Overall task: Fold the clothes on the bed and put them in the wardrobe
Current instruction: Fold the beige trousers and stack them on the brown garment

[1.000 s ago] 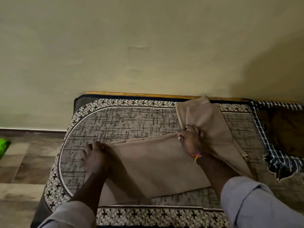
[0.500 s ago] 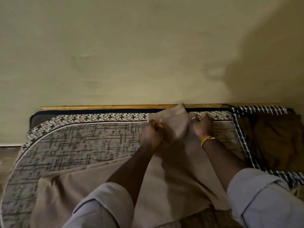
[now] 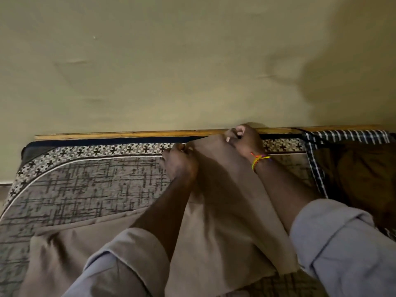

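Beige trousers (image 3: 216,211) lie across the patterned mattress (image 3: 85,189), one part stretching away from me toward the wall, another spread out at the lower left. My left hand (image 3: 180,163) pinches the far end of the beige trousers at its left corner. My right hand (image 3: 246,142), with a coloured thread bracelet on the wrist, grips the same far end at its right corner, close to the wooden bed rail. Both forearms cover part of the cloth.
A brown garment (image 3: 360,174) lies on a black-and-white checked cloth (image 3: 347,135) at the right of the bed. The wooden rail (image 3: 128,133) and the plain wall (image 3: 192,61) bound the far side. The mattress's rounded corner is at the left.
Both hands left the near fold and reached to the far end of the trousers, taking hold of its corners; since half a second ago they have pushed that end further toward the rail.
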